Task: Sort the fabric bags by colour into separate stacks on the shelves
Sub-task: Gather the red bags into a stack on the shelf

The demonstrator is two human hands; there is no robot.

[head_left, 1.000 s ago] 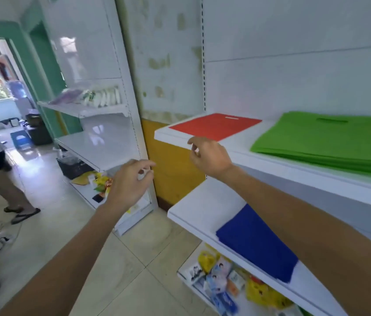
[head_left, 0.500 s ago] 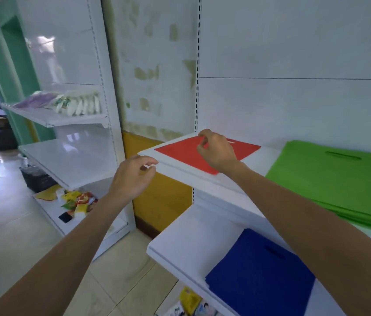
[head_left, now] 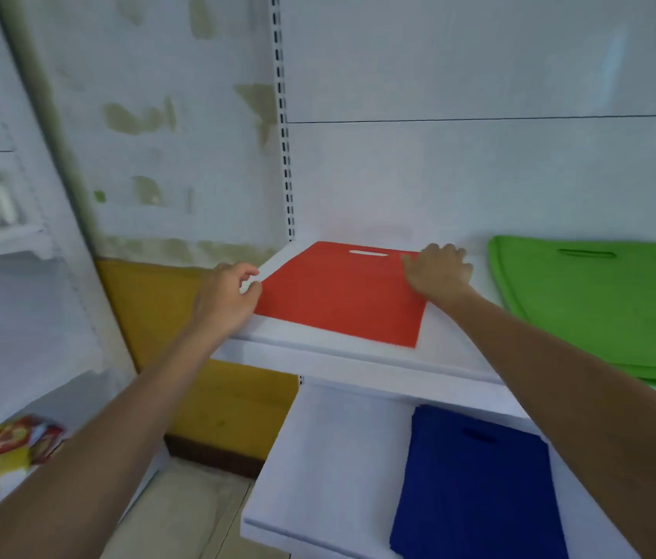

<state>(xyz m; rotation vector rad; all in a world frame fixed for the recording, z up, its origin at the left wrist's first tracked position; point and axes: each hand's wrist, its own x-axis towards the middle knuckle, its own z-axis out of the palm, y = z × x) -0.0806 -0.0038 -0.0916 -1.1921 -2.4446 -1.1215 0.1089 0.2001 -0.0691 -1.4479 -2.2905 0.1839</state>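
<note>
A single bag [head_left: 342, 294] lay at the upper shelf's [head_left: 358, 359] left end, a stack [head_left: 608, 312] to its right; a lower bag [head_left: 475, 490] lay on the lower shelf [head_left: 330, 457] beneath.

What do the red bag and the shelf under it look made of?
Flat red fabric bag: thin, matte, probably non-woven cloth, lying flat with a punched handle slot. White upper shelf: smooth, slightly glossy, likely painted metal, given the slotted upright; unsure.
</note>
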